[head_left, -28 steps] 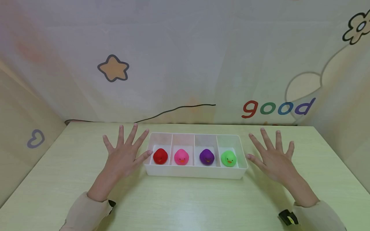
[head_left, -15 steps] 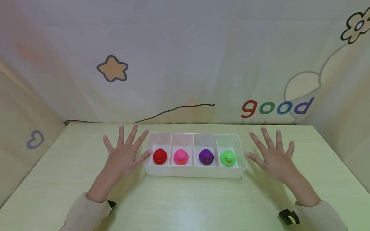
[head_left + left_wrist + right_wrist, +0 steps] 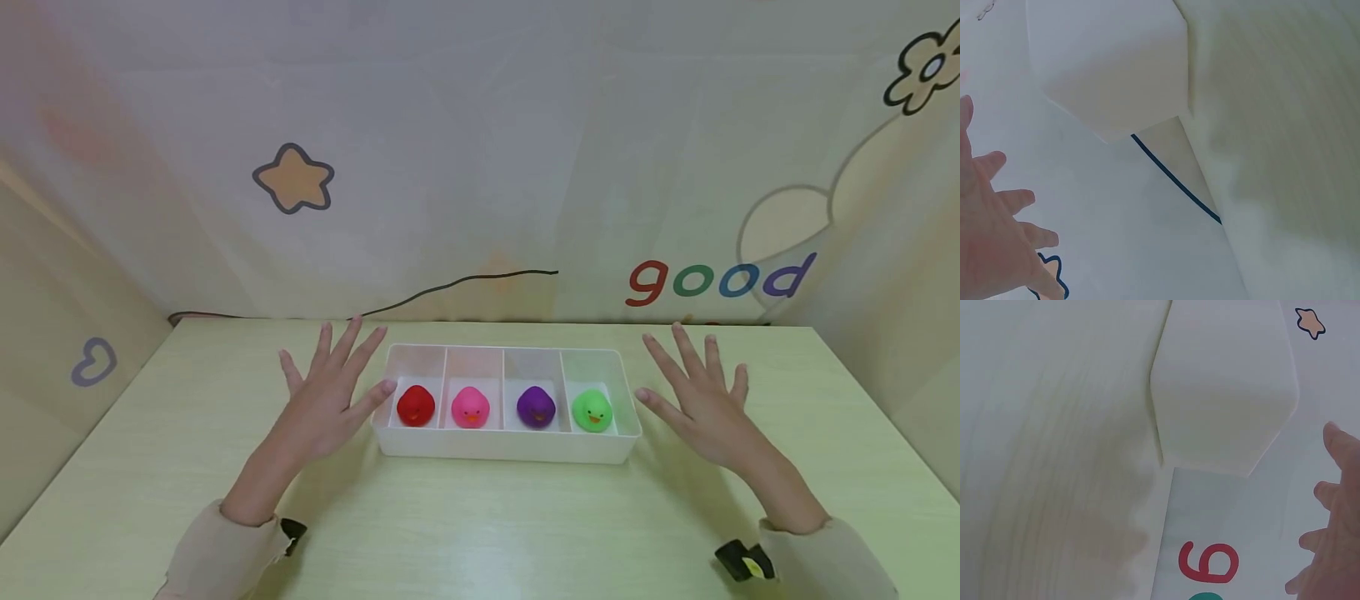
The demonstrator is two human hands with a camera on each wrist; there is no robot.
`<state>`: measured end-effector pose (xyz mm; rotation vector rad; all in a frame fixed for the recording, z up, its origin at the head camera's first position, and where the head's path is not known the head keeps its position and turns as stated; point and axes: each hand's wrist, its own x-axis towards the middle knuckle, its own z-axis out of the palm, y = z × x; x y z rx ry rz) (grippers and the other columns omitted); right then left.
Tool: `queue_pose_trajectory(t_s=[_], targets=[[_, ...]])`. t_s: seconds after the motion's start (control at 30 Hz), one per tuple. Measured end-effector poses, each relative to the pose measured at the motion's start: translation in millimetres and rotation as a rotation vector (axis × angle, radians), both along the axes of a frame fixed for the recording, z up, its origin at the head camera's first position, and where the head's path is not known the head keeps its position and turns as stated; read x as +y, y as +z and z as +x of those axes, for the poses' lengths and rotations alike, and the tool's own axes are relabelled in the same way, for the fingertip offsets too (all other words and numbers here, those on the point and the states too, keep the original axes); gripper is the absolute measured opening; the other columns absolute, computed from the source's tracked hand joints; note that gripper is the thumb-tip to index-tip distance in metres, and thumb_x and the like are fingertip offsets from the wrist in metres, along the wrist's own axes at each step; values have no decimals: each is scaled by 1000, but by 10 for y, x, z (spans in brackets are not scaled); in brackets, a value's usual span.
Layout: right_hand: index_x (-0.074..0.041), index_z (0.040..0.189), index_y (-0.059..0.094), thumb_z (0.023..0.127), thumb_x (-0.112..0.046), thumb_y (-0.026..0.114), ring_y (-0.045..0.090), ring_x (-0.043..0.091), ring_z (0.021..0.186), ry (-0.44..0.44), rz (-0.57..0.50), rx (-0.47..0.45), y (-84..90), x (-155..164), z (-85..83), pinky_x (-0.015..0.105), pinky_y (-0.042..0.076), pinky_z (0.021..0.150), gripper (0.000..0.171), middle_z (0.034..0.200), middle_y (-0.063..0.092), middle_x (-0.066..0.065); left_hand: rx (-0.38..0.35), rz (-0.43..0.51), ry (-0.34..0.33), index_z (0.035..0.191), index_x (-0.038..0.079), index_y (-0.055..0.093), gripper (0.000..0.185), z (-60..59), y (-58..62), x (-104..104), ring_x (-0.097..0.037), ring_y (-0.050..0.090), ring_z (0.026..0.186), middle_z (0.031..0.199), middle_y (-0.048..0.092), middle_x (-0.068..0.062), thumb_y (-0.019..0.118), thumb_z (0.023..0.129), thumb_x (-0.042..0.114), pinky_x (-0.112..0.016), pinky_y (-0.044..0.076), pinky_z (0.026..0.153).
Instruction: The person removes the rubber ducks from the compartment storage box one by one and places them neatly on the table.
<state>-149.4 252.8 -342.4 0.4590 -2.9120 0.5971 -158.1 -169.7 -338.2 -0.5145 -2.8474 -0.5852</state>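
Hands flank white tray on tabletop — fingers spread wide, holding nothing | four ducks — one per compartment, kept apart

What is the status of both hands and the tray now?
Left hand open, fingers spread, thumb at tray edge. Right hand open beside tray, holding nothing. Four ducks in separate compartments, untouched. Nothing in the way.

Both forearms reach forward over the table, the left hand and right hand spread flat, fingers straight and splayed, palms down, holding nothing.
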Motion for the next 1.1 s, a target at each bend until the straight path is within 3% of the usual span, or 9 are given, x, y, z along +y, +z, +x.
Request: queue_pose_trajectory(t_s=[0.2,0.33,0.5,0.67,0.97,1.1], targets=[[-19,147,10,94,-42,43,-16,48,131,26,-90,-35,10,-43,-25,73,-15,90,67,150,-5,20,-11,176,-80,146,23,20,64,-16,22,23,-38,-1,137,152,10,-10,48,92,42,-70,-8,97],[-18,147,10,95,-40,43,-16,47,132,42,-157,-71,13,-71,-37,73,-13,91,66,150,-7,20,-24,277,-117,146,20,21,65,-19,52,53,-35,4,138,152,11,-8,52,91,36,-69,4,100],[-17,147,10,95,-36,45,-17,46,132,73,-255,-111,-13,-109,-64,72,-13,92,66,151,-8,18,-41,360,-141,145,16,23,64,-38,40,68,-30,11,138,151,13,-9,54,91,30,-66,21,98],[-18,148,8,95,-32,46,-15,43,134,93,-345,-145,-69,-144,-97,71,-11,93,66,151,-7,17,-47,431,-152,143,13,28,61,-81,-19,65,-31,18,136,148,22,-11,57,90,24,-63,26,98],[-16,148,7,95,-27,46,-8,37,137,105,-464,-206,-140,-176,-160,74,6,93,66,152,-6,14,-165,576,-180,137,10,38,57,-122,-67,63,-36,32,127,142,33,-9,62,87,22,-56,38,94],[-17,148,5,96,-28,45,-7,39,137,105,-518,-250,-168,-182,-180,74,6,94,67,152,-5,14,-231,615,-186,133,10,43,53,-138,-85,61,-34,35,126,141,35,-9,64,86,23,-54,39,94]])
